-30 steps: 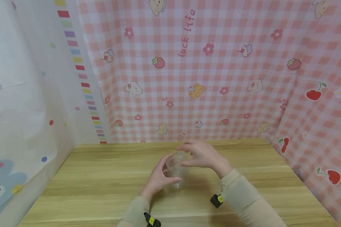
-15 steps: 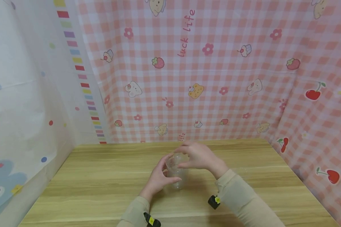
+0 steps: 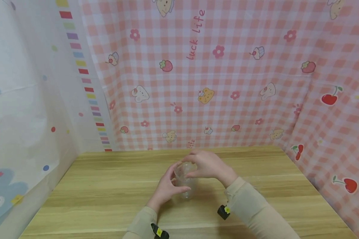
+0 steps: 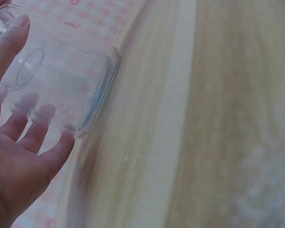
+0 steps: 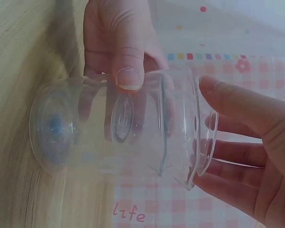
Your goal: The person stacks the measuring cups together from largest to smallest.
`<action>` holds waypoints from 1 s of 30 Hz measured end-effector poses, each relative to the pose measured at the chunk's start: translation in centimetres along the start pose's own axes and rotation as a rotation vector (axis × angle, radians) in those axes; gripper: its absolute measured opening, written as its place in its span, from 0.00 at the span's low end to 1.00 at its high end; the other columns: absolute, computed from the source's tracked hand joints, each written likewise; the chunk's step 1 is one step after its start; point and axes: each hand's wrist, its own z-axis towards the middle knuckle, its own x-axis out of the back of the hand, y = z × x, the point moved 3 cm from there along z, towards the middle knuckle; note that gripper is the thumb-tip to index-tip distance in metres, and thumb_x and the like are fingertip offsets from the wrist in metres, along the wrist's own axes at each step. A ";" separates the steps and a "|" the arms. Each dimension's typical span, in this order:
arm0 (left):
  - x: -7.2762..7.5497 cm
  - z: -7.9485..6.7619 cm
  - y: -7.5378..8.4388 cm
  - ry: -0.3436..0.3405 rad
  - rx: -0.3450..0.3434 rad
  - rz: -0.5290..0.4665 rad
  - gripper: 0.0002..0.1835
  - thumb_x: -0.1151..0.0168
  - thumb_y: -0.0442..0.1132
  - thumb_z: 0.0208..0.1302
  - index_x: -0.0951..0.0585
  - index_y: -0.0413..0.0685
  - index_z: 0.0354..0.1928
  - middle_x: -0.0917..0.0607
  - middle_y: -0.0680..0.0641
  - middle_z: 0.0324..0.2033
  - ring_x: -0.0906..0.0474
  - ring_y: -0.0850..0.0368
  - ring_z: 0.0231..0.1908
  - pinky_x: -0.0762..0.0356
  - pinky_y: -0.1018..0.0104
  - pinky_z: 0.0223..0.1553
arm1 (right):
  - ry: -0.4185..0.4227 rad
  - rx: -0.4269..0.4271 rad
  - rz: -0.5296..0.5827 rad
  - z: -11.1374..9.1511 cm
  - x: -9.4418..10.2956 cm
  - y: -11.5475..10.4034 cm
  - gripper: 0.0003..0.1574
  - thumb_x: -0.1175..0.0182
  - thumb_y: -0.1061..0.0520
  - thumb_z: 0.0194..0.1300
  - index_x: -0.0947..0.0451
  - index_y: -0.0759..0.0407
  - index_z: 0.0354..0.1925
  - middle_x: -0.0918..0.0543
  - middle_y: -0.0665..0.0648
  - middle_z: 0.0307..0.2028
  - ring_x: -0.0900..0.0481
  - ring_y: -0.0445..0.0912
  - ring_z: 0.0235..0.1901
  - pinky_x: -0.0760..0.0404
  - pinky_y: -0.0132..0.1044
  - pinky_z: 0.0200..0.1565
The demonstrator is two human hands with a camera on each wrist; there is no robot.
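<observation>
A clear outer beaker (image 3: pixel 186 193) stands upright on the wooden table, with more clear beakers nested in it. Their stacked rims and pouring lips show in the right wrist view, where the uppermost inner beaker (image 5: pixel 205 154) juts from the mouth. My left hand (image 3: pixel 167 187) grips the outer beaker's side, thumb at the front and fingers round the back, seen through the wall in the left wrist view. From above, my right hand (image 3: pixel 209 164) holds the inner beaker by its rim, thumb on one side and fingers on the other.
The wooden table (image 3: pixel 113 192) runs back to a pink checked cloth (image 3: pixel 245 109). A white printed cloth (image 3: pixel 33 99) hangs on the left, a cherry-printed one (image 3: pixel 341 139) on the right. Black wrist cameras sit below both sleeves.
My right hand has shifted slightly left and down, and the inner beaker sits lower in the outer one. My left hand has kept its place on the outer beaker.
</observation>
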 end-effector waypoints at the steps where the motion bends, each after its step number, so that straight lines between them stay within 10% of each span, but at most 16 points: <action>1: 0.0 0.0 0.2 0.001 0.002 0.000 0.48 0.23 0.30 0.50 0.38 0.49 0.73 0.33 0.41 0.69 0.31 0.41 0.62 0.26 0.48 0.58 | -0.001 0.000 0.000 0.0 0.0 0.0 0.29 0.25 0.45 0.54 0.16 0.53 0.52 0.17 0.52 0.47 0.19 0.44 0.39 0.20 0.35 0.36; 11: 0.1 -1.1 3.7 -0.013 0.008 -0.001 0.47 0.22 0.32 0.50 0.38 0.40 0.71 0.33 0.36 0.67 0.31 0.37 0.62 0.28 0.43 0.58 | -0.028 -0.009 -0.008 0.3 -0.3 0.0 0.29 0.24 0.43 0.53 0.16 0.51 0.52 0.17 0.50 0.44 0.20 0.43 0.38 0.20 0.36 0.35; 30: 0.1 0.0 0.0 -0.005 0.002 0.015 0.48 0.22 0.33 0.51 0.38 0.50 0.73 0.33 0.45 0.69 0.31 0.44 0.62 0.25 0.50 0.56 | -0.102 -0.025 -0.024 0.9 -0.4 -0.4 0.28 0.26 0.43 0.55 0.16 0.51 0.52 0.16 0.51 0.47 0.19 0.45 0.43 0.18 0.40 0.39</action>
